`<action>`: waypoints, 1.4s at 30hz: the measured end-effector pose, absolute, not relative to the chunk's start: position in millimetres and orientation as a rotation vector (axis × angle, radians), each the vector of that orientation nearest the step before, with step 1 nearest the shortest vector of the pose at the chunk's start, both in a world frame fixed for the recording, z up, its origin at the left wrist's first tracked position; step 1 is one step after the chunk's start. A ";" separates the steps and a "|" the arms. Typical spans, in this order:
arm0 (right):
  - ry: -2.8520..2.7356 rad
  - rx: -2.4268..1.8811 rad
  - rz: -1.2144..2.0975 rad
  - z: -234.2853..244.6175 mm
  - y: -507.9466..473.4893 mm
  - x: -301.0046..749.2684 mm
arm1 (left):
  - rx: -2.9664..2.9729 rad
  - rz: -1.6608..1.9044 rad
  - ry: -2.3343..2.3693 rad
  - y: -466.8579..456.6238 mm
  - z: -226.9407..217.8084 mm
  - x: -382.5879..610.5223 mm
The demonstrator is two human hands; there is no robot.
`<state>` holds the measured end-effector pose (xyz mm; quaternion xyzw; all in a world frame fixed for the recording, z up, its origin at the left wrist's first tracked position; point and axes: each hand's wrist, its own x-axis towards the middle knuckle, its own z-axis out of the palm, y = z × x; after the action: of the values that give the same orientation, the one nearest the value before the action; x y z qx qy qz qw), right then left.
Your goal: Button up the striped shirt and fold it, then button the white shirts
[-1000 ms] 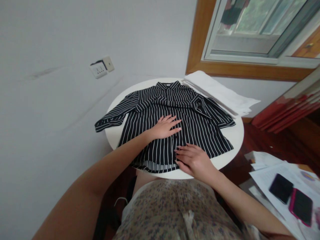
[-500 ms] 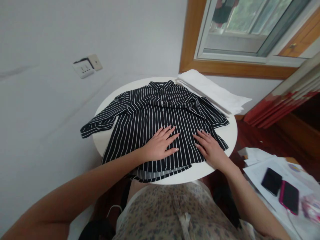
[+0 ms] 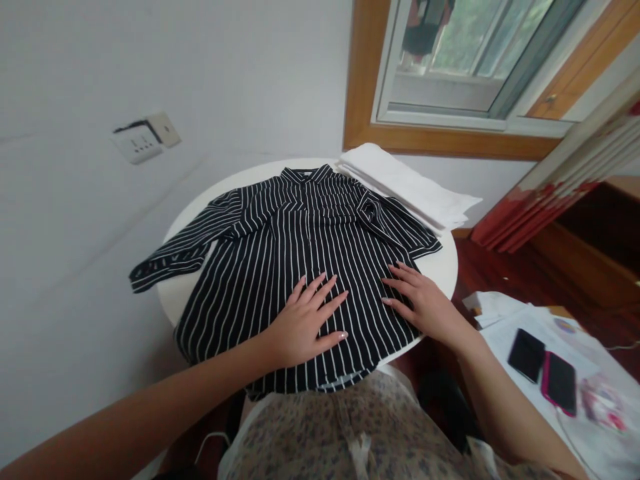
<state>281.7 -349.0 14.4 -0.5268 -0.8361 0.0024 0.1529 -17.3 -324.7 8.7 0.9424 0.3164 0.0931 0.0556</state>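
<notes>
A black shirt with white stripes [image 3: 290, 253] lies spread on a round white table [image 3: 173, 297], its collar toward the wall. The shirt's left-hand sleeve hangs out past the table edge, while the other sleeve is bent on the right side. My left hand [image 3: 305, 327] rests flat on the lower front of the shirt, fingers spread. On the shirt's lower right edge lies my right hand [image 3: 423, 300], also with its fingers apart. The hem reaches over the near table edge, close to my body.
Folded white cloth or paper [image 3: 405, 183] lies at the table's back right. A wall socket [image 3: 143, 140] is at the left, a wood-framed window [image 3: 450, 80] behind. To the right, a dark phone [image 3: 527, 355] and a pink-edged phone [image 3: 559, 383] lie on papers. A curtain [image 3: 525, 207] hangs nearby.
The shirt has slid toward me, with its hem now farther over the near edge and its front smoother. My left hand has moved nearer my body. The view has shifted slightly right.
</notes>
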 end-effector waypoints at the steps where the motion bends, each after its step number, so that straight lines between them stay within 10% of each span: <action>1: -2.381 -1.511 -0.023 14.4 -342.2 281.1 | 2.856 0.281 0.961 -327.6 9.0 -15.1; 31: -2.376 -1.722 -0.108 -9.5 -316.6 273.0 | 2.819 0.322 1.017 -405.7 10.1 10.2; 42: -2.443 -1.627 -0.122 -2.5 -289.7 259.5 | 2.838 0.219 1.037 -269.5 29.6 -13.1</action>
<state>259.5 -289.7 -2.5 -0.5510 -0.8273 -0.0414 0.1015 -13.1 -269.5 29.6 0.9353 0.3418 0.0722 0.0562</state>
